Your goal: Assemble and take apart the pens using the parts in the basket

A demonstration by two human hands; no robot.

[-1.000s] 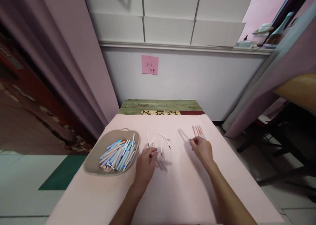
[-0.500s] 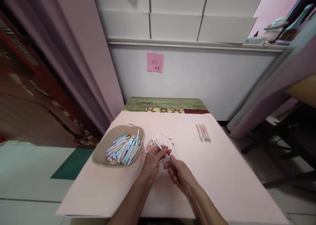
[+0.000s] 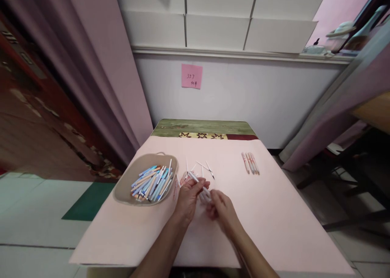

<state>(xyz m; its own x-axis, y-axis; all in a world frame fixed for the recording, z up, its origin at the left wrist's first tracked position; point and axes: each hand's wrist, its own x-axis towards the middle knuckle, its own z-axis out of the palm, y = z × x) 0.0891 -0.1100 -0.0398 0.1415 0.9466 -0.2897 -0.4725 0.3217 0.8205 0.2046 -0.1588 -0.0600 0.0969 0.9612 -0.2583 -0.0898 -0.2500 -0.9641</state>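
My left hand (image 3: 189, 196) is closed round a pale pen barrel (image 3: 193, 176), whose tip points up and to the left. Beside it on the right, my right hand (image 3: 219, 208) has its fingers bent at the pen's lower end; they are blurred, and whether they grip a part of it is hard to tell. Beyond my hands lie thin white refills (image 3: 209, 170) with dark tips. Several clear and pinkish pen parts (image 3: 184, 178) lie next to my left hand, partly hidden by it.
A beige basket (image 3: 122, 188) full of blue, white and tan pen pieces stands at the left. Several assembled-looking pens (image 3: 251, 163) lie side by side at the right on the pink-covered table (image 3: 274, 229). A pink note (image 3: 191, 76) is stuck on the wall.
My right hand has turned and shifted slightly to the right at the pen's lower end, its fingers now blurred. My left hand has stayed nearly in place with the pen barrel.
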